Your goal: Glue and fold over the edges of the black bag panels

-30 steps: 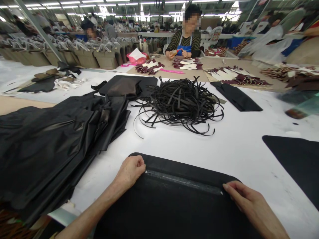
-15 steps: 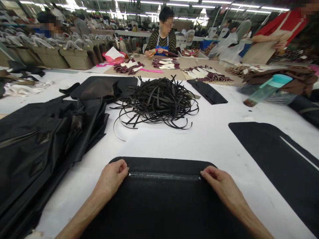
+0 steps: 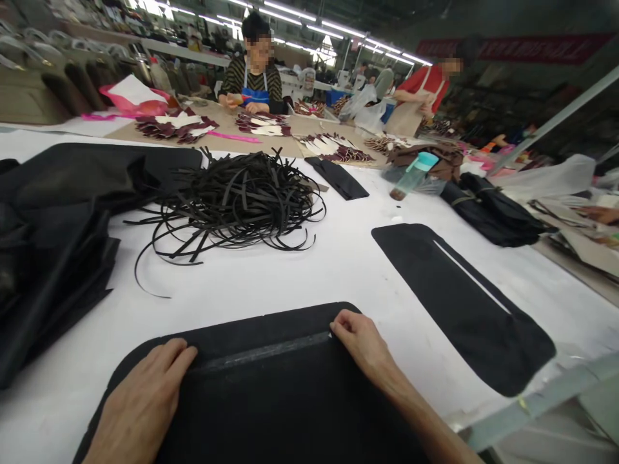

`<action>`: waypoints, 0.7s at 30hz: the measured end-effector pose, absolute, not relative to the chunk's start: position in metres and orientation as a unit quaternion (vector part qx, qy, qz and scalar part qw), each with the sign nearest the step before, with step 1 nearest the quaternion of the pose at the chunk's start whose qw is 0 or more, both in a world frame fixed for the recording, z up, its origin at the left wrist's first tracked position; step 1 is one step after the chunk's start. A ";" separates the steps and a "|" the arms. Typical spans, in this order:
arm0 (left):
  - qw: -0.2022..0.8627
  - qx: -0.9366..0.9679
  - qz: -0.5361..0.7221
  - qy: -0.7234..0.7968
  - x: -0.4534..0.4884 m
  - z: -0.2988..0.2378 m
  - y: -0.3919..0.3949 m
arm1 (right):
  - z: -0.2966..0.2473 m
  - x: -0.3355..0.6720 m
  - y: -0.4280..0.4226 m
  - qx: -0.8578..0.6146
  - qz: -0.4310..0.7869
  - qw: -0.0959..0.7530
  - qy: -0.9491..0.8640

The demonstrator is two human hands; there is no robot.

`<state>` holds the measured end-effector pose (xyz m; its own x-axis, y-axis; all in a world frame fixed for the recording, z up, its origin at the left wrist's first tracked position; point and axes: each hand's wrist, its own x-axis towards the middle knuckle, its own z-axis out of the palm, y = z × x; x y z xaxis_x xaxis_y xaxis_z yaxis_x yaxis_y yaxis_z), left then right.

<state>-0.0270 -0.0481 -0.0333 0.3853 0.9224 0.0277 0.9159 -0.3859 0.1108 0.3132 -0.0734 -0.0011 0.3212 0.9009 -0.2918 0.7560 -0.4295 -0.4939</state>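
A black fabric panel [image 3: 271,399] with rounded corners lies on the white table right in front of me. A thin grey strip [image 3: 261,351] runs across it near its far edge. My left hand [image 3: 140,403] lies flat on the panel at the strip's left end, fingers stretched out. My right hand [image 3: 360,345] rests at the strip's right end, its fingers curled and pressed on the strip's tip. A second black panel [image 3: 459,303] with a pale slit lies to the right.
A tangle of black straps [image 3: 236,200] sits mid-table. Black fabric [image 3: 53,258] is heaped at the left. A teal-capped bottle [image 3: 411,175] lies far right by dark bags [image 3: 493,209]. Two people work at the far table among maroon and white cut pieces [image 3: 261,125].
My view has swung to the right. My left hand has opened from a curled grip to lying flat on the panel. My right hand stays at the strip's right end.
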 end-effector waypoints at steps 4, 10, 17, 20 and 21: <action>-0.061 0.885 0.053 0.459 -0.035 -0.051 -0.055 | -0.001 0.313 -0.073 -0.804 0.267 0.131 -0.515; -0.096 0.877 -0.026 0.470 -0.029 -0.044 -0.072 | -0.004 0.311 -0.075 -0.804 0.247 0.114 -0.529; -0.123 0.864 -0.083 0.482 0.002 -0.016 -0.081 | -0.011 0.307 -0.081 -0.803 0.197 0.092 -0.555; -0.137 0.857 -0.084 0.490 0.008 -0.014 -0.081 | -0.014 0.306 -0.083 -0.793 0.122 0.052 -0.595; -0.140 0.856 -0.084 0.490 0.009 -0.014 -0.081 | -0.014 0.303 -0.085 -0.785 0.084 0.038 -0.612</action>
